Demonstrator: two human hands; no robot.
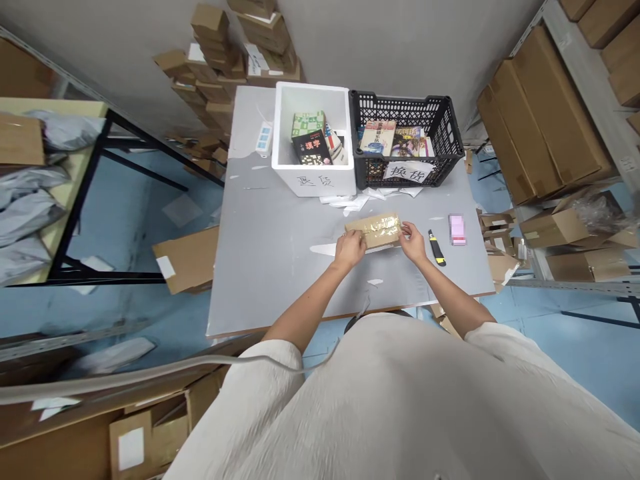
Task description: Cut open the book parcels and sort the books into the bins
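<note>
Head view: cardboard parcel (380, 229) lay flat mid-table (280, 267), long axis left-right. Left hand (350, 248) gripped its near-left end, right hand (413, 243) its near-right end, both equally close. Utility knife (437, 248) sat just right of the right hand.

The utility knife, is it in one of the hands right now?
No, the utility knife lies on the table beside the right hand, which with the left hand grips the cardboard parcel.

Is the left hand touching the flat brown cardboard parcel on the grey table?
Touching. The head view shows the left hand with its fingers closed over the left end of the flat brown cardboard parcel.
</note>
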